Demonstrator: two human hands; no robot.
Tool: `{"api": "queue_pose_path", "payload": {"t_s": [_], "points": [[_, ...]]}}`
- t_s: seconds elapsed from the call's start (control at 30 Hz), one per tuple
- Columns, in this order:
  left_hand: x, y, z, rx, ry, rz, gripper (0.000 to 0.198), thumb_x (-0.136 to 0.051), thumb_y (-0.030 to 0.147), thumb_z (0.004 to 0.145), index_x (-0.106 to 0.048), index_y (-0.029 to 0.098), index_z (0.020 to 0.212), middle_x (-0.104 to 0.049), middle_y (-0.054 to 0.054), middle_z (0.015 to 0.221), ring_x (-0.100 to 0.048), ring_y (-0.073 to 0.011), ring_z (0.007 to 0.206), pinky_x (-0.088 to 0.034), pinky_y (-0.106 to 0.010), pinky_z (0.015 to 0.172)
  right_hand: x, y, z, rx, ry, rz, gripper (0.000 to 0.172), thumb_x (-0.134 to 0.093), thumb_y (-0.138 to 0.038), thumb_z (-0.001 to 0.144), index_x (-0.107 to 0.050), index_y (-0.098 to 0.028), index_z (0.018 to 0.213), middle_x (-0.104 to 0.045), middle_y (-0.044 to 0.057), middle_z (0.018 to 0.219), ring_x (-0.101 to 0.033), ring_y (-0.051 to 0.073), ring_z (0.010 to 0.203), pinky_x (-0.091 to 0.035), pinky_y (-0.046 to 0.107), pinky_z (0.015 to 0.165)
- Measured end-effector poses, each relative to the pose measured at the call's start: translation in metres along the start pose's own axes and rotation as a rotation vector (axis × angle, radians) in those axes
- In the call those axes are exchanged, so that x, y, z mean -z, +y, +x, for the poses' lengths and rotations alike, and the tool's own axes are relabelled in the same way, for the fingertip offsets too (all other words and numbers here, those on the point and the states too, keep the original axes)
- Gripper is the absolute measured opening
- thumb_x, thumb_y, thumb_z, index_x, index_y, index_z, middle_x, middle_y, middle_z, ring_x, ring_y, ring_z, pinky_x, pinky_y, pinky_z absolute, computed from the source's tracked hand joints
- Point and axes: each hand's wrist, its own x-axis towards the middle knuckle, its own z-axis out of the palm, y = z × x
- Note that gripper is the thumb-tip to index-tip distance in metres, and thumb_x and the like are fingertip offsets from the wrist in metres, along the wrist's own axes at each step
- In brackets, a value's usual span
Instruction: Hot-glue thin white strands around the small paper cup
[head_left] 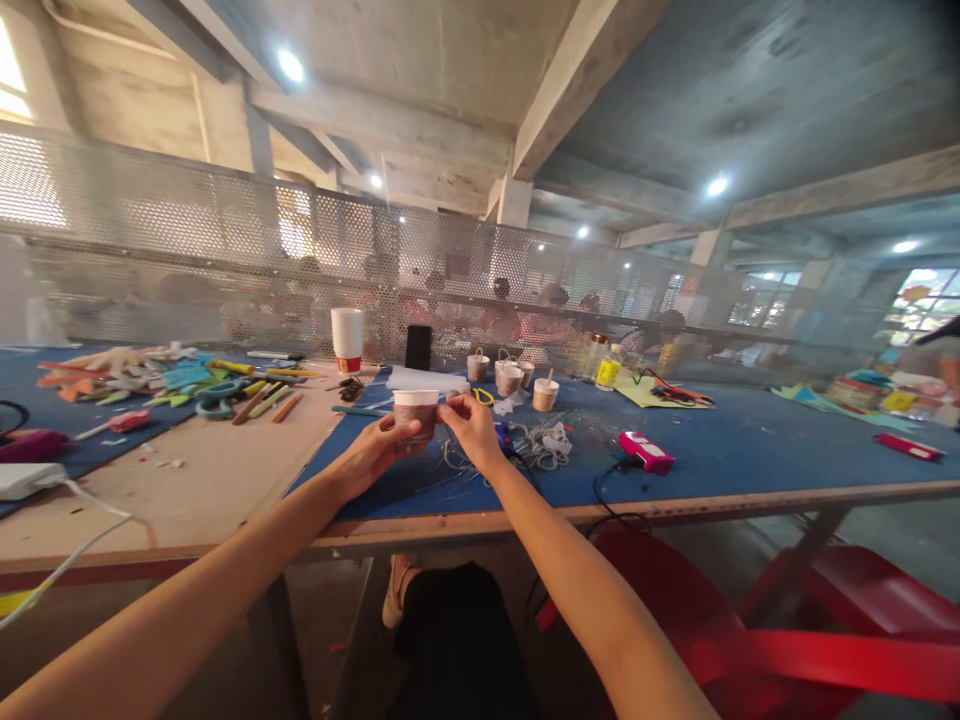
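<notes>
One cup (415,408) is held up over the blue surface (735,440) in the head view: the left hand (384,446) curls round its lower side, while the right hand (471,428) has fingertips drawn narrow at its right edge; whether they pinch anything, I can't tell. Probably light, easily dented paper, best held low on the brown band (416,413), away from the pale rim (415,397).

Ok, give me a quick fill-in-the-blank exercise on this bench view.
1. The left hand and right hand are both at one brown-sided paper ____.
2. The pink-and-white device lies to the ____ of the tangled pale string in this view.
3. The chairs are ____.

Missing words: cup; right; red.
</notes>
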Motion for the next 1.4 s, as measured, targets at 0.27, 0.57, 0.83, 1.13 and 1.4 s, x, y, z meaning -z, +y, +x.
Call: {"api": "queue_pose_path", "payload": {"t_s": [0.27, 0.57, 0.83, 1.13, 1.4], "points": [[-0.0019, 0.0012, -0.0017, 0.006, 0.008, 0.009, 0.043, -0.084, 0.027, 0.073, -0.074, 0.014, 0.113, -0.075, -0.014, 0.117, -0.072, -0.0231, 0.099, -0.057, -0.03, 0.085, 0.0009, -0.001, 0.0001, -0.009, -0.006, -0.028, 0.024, -0.066, -0.045, 0.081, -0.063, -0.021, 0.078, -0.071, 0.002, 0.074, -0.067, 0.019, 0.073, -0.053, 0.029, 0.072], [-0.001, 0.0015, -0.0018, 0.019, -0.014, 0.022, 0.043, -0.083, 0.027, 0.074, -0.074, 0.016, 0.114, -0.075, -0.013, 0.118, -0.071, -0.0226, 0.102, -0.056, -0.03, 0.088, 0.002, -0.001, -0.0003, -0.018, -0.013, 0.002, 0.024, -0.067, -0.044, 0.08, -0.063, -0.021, 0.078, -0.071, 0.002, 0.074, -0.068, 0.019, 0.073, -0.053, 0.029, 0.072], [-0.004, 0.0032, -0.0036, 0.01, 0.008, 0.06, 0.047, -0.085, 0.03, 0.07, -0.074, 0.015, 0.113, -0.075, -0.015, 0.119, -0.071, -0.0264, 0.104, -0.057, -0.033, 0.088, 0.0025, -0.0003, 0.0021, -0.066, -0.023, 0.072, 0.025, -0.071, -0.045, 0.076, -0.065, -0.02, 0.076, -0.072, 0.002, 0.074, -0.069, 0.02, 0.076, -0.055, 0.031, 0.076], [-0.0047, 0.0043, -0.0041, 0.0, -0.027, 0.061, 0.049, -0.085, 0.028, 0.071, -0.074, 0.016, 0.117, -0.073, -0.015, 0.125, -0.07, -0.0271, 0.109, -0.056, -0.033, 0.092, 0.0027, -0.0015, 0.0056, -0.132, -0.062, 0.125, 0.027, -0.071, -0.045, 0.074, -0.067, -0.018, 0.076, -0.071, 0.002, 0.073, -0.069, 0.019, 0.076, -0.054, 0.031, 0.079], [-0.0057, 0.0055, -0.0048, 0.004, -0.016, 0.015, 0.047, -0.084, 0.029, 0.073, -0.073, 0.015, 0.116, -0.074, -0.016, 0.121, -0.072, -0.0264, 0.104, -0.057, -0.034, 0.091, 0.0016, 0.0079, 0.0076, -0.148, -0.054, 0.227, 0.033, -0.077, -0.049, 0.07, -0.07, -0.018, 0.079, -0.073, 0.002, 0.076, -0.07, 0.019, 0.078, -0.054, 0.032, 0.083]]}}
